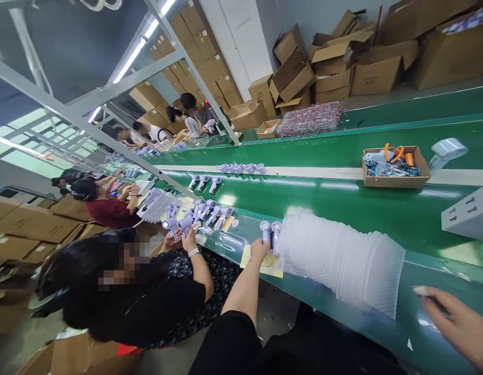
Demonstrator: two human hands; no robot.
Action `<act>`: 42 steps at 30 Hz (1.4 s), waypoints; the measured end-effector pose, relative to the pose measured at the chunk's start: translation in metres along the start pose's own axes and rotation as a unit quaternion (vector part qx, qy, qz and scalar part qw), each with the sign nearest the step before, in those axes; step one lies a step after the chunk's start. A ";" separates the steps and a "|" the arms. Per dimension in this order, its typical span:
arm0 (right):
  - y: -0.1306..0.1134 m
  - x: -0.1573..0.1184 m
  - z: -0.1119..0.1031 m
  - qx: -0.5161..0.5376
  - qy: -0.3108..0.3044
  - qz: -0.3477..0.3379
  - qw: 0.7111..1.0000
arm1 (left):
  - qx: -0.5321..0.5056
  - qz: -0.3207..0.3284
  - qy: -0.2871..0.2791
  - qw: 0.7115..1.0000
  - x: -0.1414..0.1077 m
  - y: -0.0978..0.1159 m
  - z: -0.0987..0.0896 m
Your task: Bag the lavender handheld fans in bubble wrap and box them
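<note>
Left hand (259, 251) at a small fan (265, 227), bubble bags (339, 255) heaped alongside

The person's left hand had its fingers curled around the lower handle of the fan, clamped there as far as the view showed. The grip was low, which left the round head free and was probably kinder to the blades. A second fan (277, 227) stood just beside the first, between it and the clear bags, both heads pointing away from the person. Both were at the front bench (405, 329), likely so that they lay within easy reach.

The bags overlapped in a long, slanting row, an arrangement that seemed to leave their edges easy to catch. A yellow sheet (247, 257) lay beneath the left wrist, perhaps as a marker; its writing was too small to read.

The right hand (454, 320) hung beyond the far end of the bags, apart from them, its fingers loosely bent with a gap behind the tips. Whether they pinched anything could not be told: a pale tip might have been a nail or a scrap.

On the left, a co-worker (148, 312) held another fan (185, 223) beside a cluster of fans (220, 211). Across the belt, a carton (393, 182) held loose colourful parts, its walls presumably stopping them from scattering
</note>
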State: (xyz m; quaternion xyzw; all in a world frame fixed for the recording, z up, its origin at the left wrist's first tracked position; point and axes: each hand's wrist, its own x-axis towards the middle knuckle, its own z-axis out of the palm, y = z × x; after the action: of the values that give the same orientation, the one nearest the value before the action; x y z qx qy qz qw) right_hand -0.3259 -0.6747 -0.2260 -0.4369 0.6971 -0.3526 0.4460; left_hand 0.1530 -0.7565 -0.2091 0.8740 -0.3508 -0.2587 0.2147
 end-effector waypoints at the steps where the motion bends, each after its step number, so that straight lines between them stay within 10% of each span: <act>1: -0.002 -0.014 0.014 -0.006 -0.009 0.003 1.000 | -0.004 0.011 0.002 1.000 0.000 0.002 -0.008; 6: -0.039 -0.066 0.071 0.202 -0.142 0.097 0.964 | -0.111 0.069 -0.044 0.990 -0.047 0.035 0.000; 10: -0.055 -0.061 0.086 0.452 -0.165 0.136 0.866 | -0.299 0.113 -0.279 0.905 -0.150 0.065 0.061; 13: -0.044 -0.051 0.069 0.502 -0.104 0.158 0.844 | -0.148 0.275 -0.425 0.850 -0.216 0.080 0.103; 17: -0.007 -0.055 0.016 0.505 0.023 0.191 0.841 | 0.155 0.636 -0.330 0.680 -0.244 0.092 0.135; 21: 0.028 -0.074 -0.035 0.501 0.070 0.221 0.834 | 0.371 0.722 -0.219 0.542 -0.241 0.101 0.160; 32: 0.017 -0.098 -0.055 0.533 -0.142 0.260 0.792 | 0.253 0.506 -0.401 0.721 -0.243 0.156 0.195; 35: 0.003 -0.085 -0.050 0.513 -0.184 0.216 0.810 | 0.111 0.390 -0.512 0.757 -0.248 0.160 0.195; 39: 0.001 -0.072 -0.054 0.454 -0.198 0.215 0.842 | -0.040 0.223 -0.492 0.841 -0.256 0.160 0.194; 42: 0.001 -0.072 -0.057 0.421 -0.177 0.241 0.856 | -0.043 0.366 -0.417 0.831 -0.264 0.158 0.190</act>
State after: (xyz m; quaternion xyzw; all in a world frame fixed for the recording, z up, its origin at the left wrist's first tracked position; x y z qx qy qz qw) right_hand -0.3632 -0.6021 -0.1841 -0.0803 0.4747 -0.4108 0.7742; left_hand -0.2047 -0.7067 -0.1884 0.4810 -0.6899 -0.5154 0.1643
